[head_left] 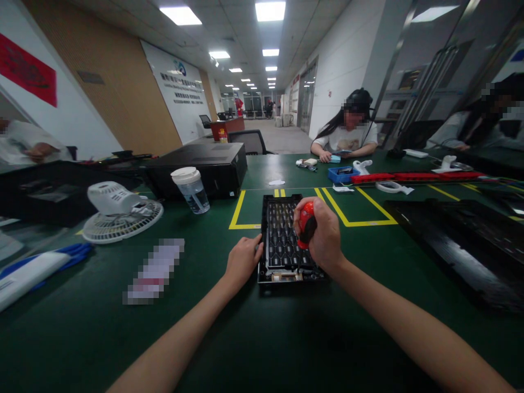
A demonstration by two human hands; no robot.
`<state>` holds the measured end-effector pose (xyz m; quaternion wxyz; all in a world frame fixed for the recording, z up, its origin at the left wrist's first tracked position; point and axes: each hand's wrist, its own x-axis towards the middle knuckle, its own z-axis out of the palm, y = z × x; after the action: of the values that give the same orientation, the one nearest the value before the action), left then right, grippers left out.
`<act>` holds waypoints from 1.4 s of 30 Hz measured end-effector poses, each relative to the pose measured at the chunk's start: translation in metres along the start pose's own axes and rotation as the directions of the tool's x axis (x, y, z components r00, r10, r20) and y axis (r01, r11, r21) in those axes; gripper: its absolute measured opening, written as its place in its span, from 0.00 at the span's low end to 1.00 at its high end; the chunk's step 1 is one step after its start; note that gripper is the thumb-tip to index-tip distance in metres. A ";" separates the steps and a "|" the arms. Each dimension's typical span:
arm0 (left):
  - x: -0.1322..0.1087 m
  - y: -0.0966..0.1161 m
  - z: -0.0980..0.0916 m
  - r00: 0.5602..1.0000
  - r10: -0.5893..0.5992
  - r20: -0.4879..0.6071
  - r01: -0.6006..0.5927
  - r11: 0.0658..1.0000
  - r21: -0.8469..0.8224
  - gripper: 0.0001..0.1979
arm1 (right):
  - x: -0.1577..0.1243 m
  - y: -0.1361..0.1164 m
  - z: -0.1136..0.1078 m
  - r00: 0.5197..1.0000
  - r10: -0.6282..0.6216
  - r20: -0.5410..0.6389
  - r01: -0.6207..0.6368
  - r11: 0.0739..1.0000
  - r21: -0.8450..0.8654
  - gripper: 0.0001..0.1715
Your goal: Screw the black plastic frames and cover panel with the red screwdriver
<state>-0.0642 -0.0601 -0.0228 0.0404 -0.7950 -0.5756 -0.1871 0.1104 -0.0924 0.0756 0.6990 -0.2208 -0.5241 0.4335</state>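
Note:
A black rectangular panel with a honeycomb-patterned inside lies flat on the green table in front of me. My right hand is wrapped round a red-and-black screwdriver handle, held upright with its tip down on the panel's near right part. My left hand rests with curled fingers against the panel's left edge, steadying it.
A clear water bottle, a white desk fan and a black computer case stand at the left. A large black panel lies at the right. Across the table sit a person, a blue tray and a red strip.

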 end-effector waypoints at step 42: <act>0.001 0.000 0.000 1.000 -0.002 0.020 0.002 1.000 -0.011 0.19 | -0.007 0.007 0.028 0.900 -0.215 -0.380 0.051 0.916 -0.397 0.13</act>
<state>-0.0642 -0.0595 -0.0228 0.0299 -0.7966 -0.5756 -0.1823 0.0814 -0.0991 0.0765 0.7673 -0.4010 -0.4506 0.2177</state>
